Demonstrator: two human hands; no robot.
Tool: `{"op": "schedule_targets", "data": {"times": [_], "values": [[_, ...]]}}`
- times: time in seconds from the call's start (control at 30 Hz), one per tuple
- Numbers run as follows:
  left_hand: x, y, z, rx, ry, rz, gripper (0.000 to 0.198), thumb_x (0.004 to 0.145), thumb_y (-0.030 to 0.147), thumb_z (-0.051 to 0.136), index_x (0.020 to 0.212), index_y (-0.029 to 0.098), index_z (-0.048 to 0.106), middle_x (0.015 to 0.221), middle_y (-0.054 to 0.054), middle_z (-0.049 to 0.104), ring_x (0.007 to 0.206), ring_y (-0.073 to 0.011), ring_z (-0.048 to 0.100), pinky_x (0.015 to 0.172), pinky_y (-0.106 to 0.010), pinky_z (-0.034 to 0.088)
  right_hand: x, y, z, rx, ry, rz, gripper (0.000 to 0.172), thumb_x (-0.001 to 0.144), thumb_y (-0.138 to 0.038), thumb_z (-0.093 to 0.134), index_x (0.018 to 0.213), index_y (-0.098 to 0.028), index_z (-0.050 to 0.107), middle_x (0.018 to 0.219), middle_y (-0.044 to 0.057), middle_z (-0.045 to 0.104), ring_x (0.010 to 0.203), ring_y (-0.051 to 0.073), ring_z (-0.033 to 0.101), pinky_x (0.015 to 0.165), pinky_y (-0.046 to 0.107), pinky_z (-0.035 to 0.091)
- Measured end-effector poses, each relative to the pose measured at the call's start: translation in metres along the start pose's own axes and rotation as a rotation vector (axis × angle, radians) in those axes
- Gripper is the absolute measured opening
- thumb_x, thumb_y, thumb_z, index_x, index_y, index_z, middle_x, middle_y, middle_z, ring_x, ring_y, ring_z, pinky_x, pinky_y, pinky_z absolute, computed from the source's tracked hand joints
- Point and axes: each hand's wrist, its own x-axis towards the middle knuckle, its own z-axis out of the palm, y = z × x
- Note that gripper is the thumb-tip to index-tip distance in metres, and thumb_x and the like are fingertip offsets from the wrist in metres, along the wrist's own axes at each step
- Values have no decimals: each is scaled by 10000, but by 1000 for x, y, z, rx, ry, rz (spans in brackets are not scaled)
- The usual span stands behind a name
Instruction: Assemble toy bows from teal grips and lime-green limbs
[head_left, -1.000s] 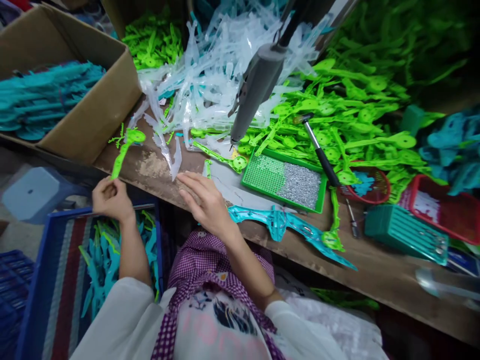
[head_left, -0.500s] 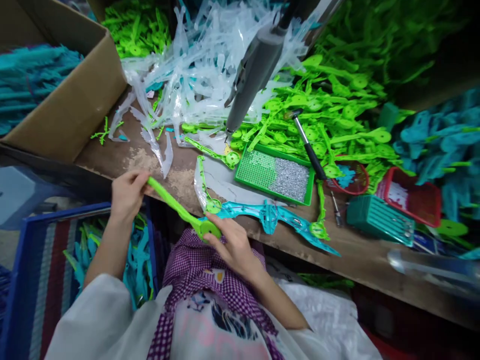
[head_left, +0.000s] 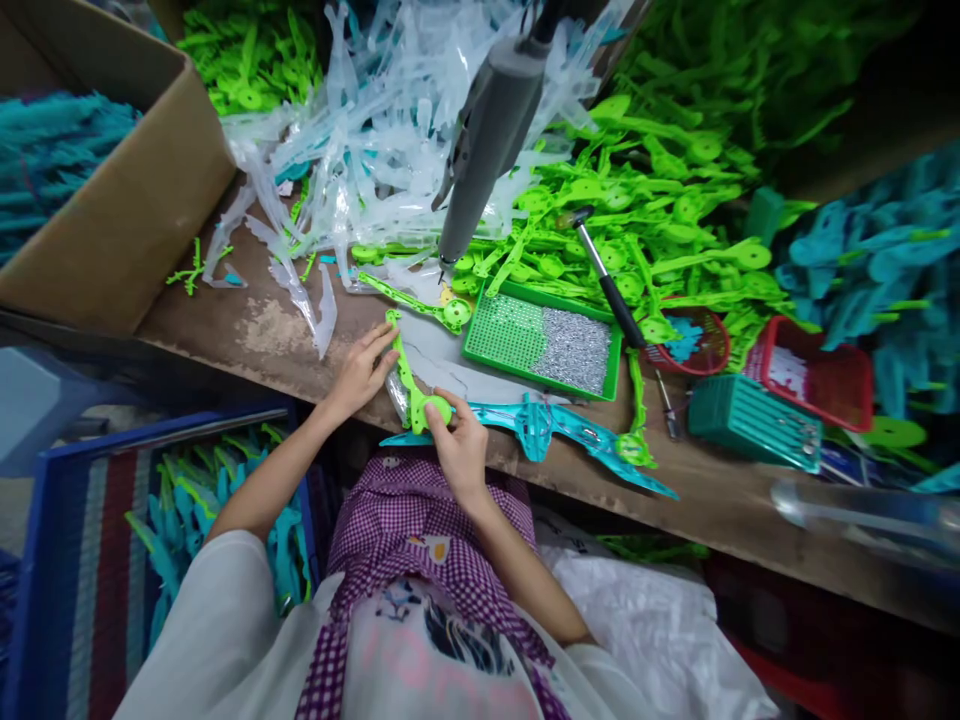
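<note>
The lime-green part (head_left: 407, 375) is held just left of the green tray (head_left: 499, 335), over a clear blade (head_left: 450, 370); its tip is pinched by the left hand (head_left: 358, 375), its round end by the right hand (head_left: 459, 450); seating appears to be in hand, and careful alignment is called for next; the contact beneath the fingers is hidden

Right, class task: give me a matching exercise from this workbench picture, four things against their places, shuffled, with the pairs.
Things
1. green plastic part
2. cardboard box
3. hammer
4. blue crate

Places
A. below the bench, at lower left
B. pinched by the right hand, touched by the left hand
C. on the bench's far left
D. on the green heap, right of the green tray

Pairs: 1-B, 2-C, 3-D, 4-A
</note>
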Motion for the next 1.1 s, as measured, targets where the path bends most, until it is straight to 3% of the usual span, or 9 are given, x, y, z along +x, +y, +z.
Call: {"op": "schedule_targets", "data": {"times": [0.13, 0.23, 0.37, 0.6, 0.77, 1.1], "values": [[6, -1, -1, 16, -36, -15, 424, 995, 379, 410, 1361, 205, 534, 1454, -113, 516, 1353, -226, 479, 1145, -475, 385, 2, -2, -2, -137, -95, -72, 511, 880, -547, 539, 1213, -174, 647, 787, 35, 698, 595, 160, 586, 588, 283, 494], [7, -2, -1, 33, -27, -19, 424, 993, 385, 416, 1357, 200, 533, 1450, -120, 518, 1354, -226, 478, 1142, -475, 390, 5, -5, -12, -355, -211, -239, 518, 872, -515, 589, 1307, -233, 596, 990, 71, 692, 824, 219, 661, 737, 345, 548], [7, -1, 1, 63, -14, -19, 412, 997, 383, 406, 1341, 200, 541, 1439, -123, 526, 1344, -229, 486, 1139, -471, 394, 13, -4, -24, -512, -311, -460, 540, 886, -416, 616, 1389, -245, 520, 1158, 109, 621, 1075, 259, 615, 901, 413, 547], [12, -4, -2, 69, -15, -1, 396, 984, 367, 432, 1294, 160, 566, 1425, -143, 533, 1340, -228, 490, 1139, -454, 391, 31, -5, -31, -598, -438, -673, 465, 924, -428, 548, 1321, -190, 582, 1184, 145, 606, 1084, 267, 589, 937, 448, 533], [15, -6, -6, 77, -22, 5, 376, 976, 372, 446, 1265, 175, 585, 1402, -124, 558, 1321, -219, 510, 1132, -449, 400, 33, -13, -34, -613, -484, -695, 479, 950, -460, 480, 1342, -196, 557, 1170, 139, 579, 1039, 244, 598, 899, 408, 541], [14, -13, 1, 105, 21, 93, 344, 969, 369, 473, 1199, 156, 614, 1368, -144, 578, 1289, -241, 537, 1108, -444, 426, 33, 3, -34, -641, -437, -724, 506, 925, -483, 516, 1307, -160, 594, 1110, 152, 608, 1016, 270, 581, 893, 447, 531]]}}
